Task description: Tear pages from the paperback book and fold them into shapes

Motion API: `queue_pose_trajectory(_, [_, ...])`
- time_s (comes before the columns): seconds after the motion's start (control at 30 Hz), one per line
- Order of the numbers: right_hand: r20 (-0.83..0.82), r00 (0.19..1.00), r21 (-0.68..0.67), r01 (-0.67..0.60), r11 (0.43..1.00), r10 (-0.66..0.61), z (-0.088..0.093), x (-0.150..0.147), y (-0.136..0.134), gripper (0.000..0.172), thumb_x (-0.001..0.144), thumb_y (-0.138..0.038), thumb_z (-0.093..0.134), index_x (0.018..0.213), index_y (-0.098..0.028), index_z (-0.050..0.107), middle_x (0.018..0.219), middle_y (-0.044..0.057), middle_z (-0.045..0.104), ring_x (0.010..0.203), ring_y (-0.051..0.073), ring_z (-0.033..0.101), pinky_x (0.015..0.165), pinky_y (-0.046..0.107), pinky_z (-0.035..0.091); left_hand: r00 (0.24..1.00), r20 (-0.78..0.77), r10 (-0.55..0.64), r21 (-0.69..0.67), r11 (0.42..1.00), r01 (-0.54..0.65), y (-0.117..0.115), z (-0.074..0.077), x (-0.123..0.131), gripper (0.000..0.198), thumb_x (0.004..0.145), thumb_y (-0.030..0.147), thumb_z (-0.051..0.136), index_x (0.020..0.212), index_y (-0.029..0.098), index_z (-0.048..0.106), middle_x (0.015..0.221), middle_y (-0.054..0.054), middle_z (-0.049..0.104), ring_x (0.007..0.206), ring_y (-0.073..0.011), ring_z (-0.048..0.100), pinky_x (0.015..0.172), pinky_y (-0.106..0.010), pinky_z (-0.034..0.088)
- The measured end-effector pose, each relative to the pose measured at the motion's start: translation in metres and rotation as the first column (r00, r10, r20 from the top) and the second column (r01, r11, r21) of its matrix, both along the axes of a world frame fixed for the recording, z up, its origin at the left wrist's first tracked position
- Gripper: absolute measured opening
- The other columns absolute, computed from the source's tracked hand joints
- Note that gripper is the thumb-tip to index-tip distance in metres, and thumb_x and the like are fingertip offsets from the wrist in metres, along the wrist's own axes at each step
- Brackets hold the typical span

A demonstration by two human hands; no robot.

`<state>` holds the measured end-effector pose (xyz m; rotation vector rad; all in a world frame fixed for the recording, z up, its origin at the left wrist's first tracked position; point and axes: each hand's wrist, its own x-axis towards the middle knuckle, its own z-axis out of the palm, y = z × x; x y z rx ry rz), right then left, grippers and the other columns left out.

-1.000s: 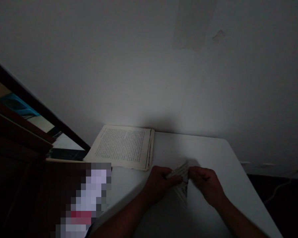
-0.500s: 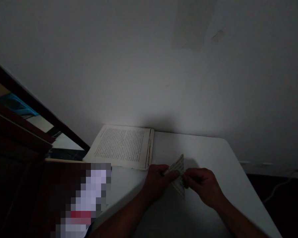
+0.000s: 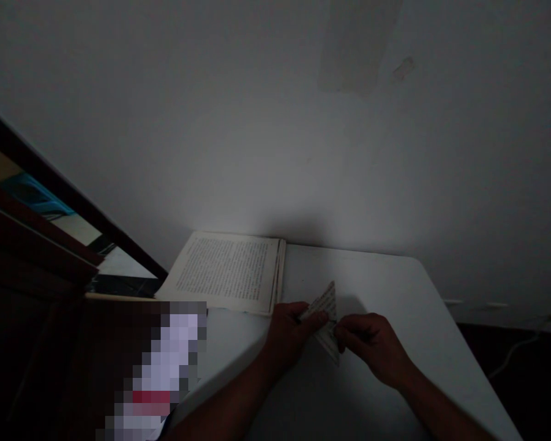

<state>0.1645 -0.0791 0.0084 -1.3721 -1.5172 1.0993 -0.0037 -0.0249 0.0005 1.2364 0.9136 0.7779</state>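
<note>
A folded, triangular piece of printed paper (image 3: 327, 318) is held upright just above a white table (image 3: 395, 288). My left hand (image 3: 291, 334) pinches its left side, fingers closed on the fold. My right hand (image 3: 371, 346) pinches its lower right edge, fingers also closed. The two hands sit close together near the middle of the table.
An open book (image 3: 227, 271) with printed pages lies at the table's back left, against a pale wall. Dark wooden furniture (image 3: 41, 245) stands to the left. A blurred patch covers something at the lower left. The table's right edge drops to a dark floor with a cable.
Both hands and the folded paper have shifted a little left and away from me. The paper's tip now points up rather than lying low between the hands.
</note>
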Motion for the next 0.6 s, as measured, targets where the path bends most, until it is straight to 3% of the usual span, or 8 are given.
queue_pose_trajectory(0.2, [0.085,0.996,0.017,-0.035,0.999,0.033,0.002,-0.0016,-0.0003,0.03,0.081,-0.028,0.054,0.054,-0.017,0.061,0.047,-0.002,0.055,0.047,0.01,0.05,0.047,0.02,0.038,0.999,-0.023,0.033,0.029,0.999,-0.032,0.0016,-0.0018,-0.0012,0.036,0.071,0.044,0.066,0.067,0.009,0.067,0.053,0.001,0.052,0.049,-0.0099,0.045,0.047,-0.021,0.034])
queue_pose_trajectory(0.43, [0.14,0.987,0.003,-0.079,0.997,0.078,0.0005,-0.0012,-0.001,0.023,0.078,-0.022,0.055,0.056,-0.016,0.061,0.049,-0.002,0.055,0.047,0.01,0.048,0.048,0.02,0.036,0.997,-0.039,0.074,0.04,0.997,-0.072,0.0034,-0.0017,-0.0006,0.037,0.069,0.044,0.067,0.063,0.008,0.066,0.051,0.002,0.049,0.048,-0.0086,0.041,0.045,-0.02,0.03])
queue_pose_trajectory(0.6, [0.112,0.99,-0.038,-0.079,0.996,0.083,0.0023,-0.0018,-0.0002,0.023,0.078,-0.024,0.055,0.058,-0.016,0.062,0.052,-0.001,0.058,0.049,0.01,0.05,0.048,0.021,0.037,0.996,0.02,0.088,-0.018,0.996,-0.087,0.0038,-0.0014,-0.0006,0.034,0.068,0.044,0.068,0.064,0.01,0.065,0.054,0.001,0.052,0.049,-0.0094,0.044,0.046,-0.02,0.033])
